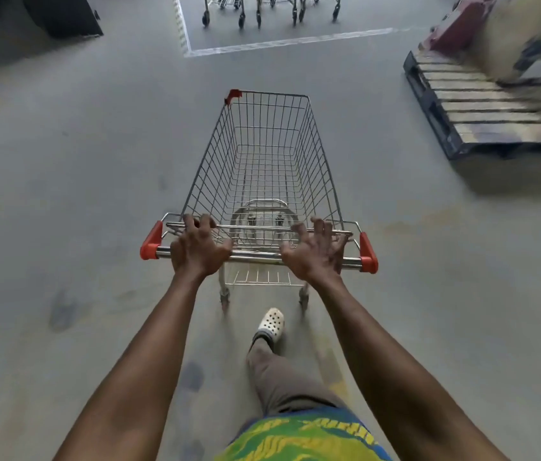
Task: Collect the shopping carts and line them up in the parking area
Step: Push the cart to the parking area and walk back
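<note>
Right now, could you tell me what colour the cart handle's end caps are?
Red, clearest in the head view.

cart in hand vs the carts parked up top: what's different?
The empty wire shopping cart with red handle caps stands on open grey floor, outside the white painted floor line; the row of parked carts sits inside that line. The near cart shows whole, with the left hand and right hand on its handle bar; the parked carts show only legs and wheels, untouched. Both are metal and on castors.
</note>
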`<action>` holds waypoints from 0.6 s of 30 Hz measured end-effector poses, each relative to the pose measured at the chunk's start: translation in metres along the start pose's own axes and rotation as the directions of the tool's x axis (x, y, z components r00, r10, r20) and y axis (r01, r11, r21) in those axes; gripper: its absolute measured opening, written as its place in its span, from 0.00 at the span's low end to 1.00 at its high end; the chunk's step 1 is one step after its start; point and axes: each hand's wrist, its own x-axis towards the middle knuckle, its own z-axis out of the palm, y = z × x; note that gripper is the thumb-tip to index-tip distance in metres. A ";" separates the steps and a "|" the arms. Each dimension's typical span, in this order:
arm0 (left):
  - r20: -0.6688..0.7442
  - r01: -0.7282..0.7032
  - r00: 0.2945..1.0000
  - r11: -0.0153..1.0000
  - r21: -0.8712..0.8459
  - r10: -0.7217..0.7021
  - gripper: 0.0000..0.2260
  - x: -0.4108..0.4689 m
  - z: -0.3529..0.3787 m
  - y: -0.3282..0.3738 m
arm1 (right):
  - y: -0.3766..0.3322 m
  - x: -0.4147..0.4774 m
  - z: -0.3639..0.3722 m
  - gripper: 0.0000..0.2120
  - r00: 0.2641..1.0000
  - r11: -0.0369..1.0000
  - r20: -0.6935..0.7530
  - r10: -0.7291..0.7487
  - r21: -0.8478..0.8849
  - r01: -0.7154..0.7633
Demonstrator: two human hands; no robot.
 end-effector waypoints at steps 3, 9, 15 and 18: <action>0.028 -0.008 1.000 1.000 -0.026 0.009 0.24 0.064 -0.002 0.003 | -0.017 0.081 -0.020 0.33 0.976 0.996 0.198 0.092 -0.027 -0.088; 0.101 -0.063 0.993 0.998 0.000 0.063 0.25 0.179 -0.005 0.019 | -0.034 0.214 -0.048 0.32 0.971 0.992 0.206 0.122 -0.018 -0.121; 0.072 -0.034 0.997 0.999 0.024 0.032 0.23 0.272 -0.009 0.032 | -0.050 0.317 -0.062 0.29 0.977 0.998 0.208 0.057 -0.051 -0.047; 0.052 -0.050 0.998 0.998 0.035 0.048 0.23 0.322 -0.008 0.027 | -0.067 0.362 -0.064 0.28 0.982 0.998 0.184 0.052 -0.043 -0.045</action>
